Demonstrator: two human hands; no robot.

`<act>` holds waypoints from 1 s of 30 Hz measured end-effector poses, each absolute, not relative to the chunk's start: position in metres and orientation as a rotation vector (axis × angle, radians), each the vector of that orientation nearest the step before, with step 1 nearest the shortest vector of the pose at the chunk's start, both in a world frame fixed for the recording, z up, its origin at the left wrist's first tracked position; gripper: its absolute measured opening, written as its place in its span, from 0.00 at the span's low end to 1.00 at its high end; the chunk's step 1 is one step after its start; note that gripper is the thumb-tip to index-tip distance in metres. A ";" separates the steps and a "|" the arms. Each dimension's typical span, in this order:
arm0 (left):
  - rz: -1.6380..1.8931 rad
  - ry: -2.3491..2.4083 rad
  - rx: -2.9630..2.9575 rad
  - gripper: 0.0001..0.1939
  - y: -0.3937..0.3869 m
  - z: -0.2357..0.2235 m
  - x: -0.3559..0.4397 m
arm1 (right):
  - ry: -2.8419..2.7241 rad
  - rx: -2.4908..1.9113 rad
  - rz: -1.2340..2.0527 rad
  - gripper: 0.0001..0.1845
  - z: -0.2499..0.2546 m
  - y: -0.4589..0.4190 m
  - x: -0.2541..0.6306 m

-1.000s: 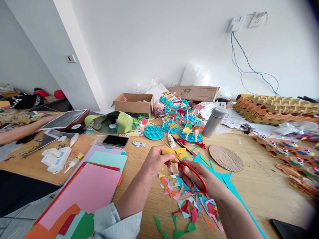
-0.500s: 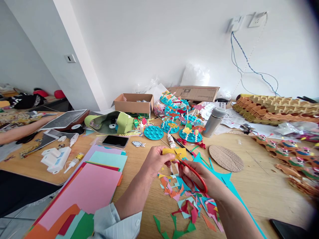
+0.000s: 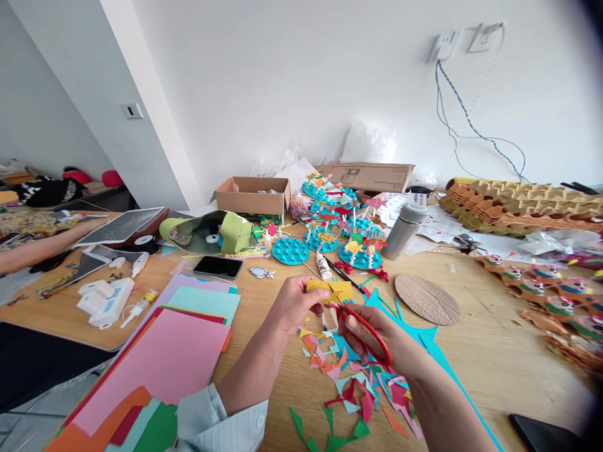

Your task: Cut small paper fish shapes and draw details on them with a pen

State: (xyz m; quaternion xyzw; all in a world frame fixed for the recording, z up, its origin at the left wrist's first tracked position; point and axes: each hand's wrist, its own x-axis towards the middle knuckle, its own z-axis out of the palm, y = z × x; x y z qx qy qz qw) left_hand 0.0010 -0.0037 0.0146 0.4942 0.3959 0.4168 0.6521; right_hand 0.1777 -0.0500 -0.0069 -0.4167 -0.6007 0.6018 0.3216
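Note:
My left hand (image 3: 298, 302) pinches the left end of a small piece of yellow paper (image 3: 344, 289). My right hand (image 3: 372, 333) is wrapped round the red handles of a pair of scissors (image 3: 384, 349), whose blades lie at the paper's near edge. Below both hands, colourful paper scraps (image 3: 351, 392) are strewn over the wooden table (image 3: 264, 392). A turquoise sheet (image 3: 440, 358) with cut edges lies partly beneath my right hand.
Stacked coloured paper (image 3: 155, 358) lies left, near a black phone (image 3: 218, 267). Behind my hands stand a glue bottle (image 3: 323, 266), blue discs with paper fish (image 3: 358, 256) and a steel bottle (image 3: 406, 231). A cardboard oval (image 3: 427, 299) lies right. Another person's arm (image 3: 51, 243) reaches in at far left.
Both hands stay in nearly the same place with the yellow paper and scissors. The scissor blades shift only very slightly at the paper.

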 end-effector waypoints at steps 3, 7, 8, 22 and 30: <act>0.957 0.877 1.123 0.11 -0.003 0.013 0.002 | -1.602 -1.081 1.564 0.26 -0.006 -0.050 0.177; 0.959 0.848 1.111 0.11 -0.003 0.013 0.002 | -1.633 -1.081 1.555 0.27 -0.005 -0.050 0.177; 0.954 0.855 1.110 0.11 -0.004 0.013 0.002 | -1.632 -1.083 1.556 0.27 -0.005 -0.050 0.177; 0.921 0.935 1.132 0.12 -0.005 0.018 0.002 | -1.658 -1.120 1.538 0.28 0.000 -0.050 0.176; 0.920 0.937 1.130 0.11 -0.005 0.017 0.002 | -1.631 -1.130 1.552 0.29 -0.001 -0.049 0.176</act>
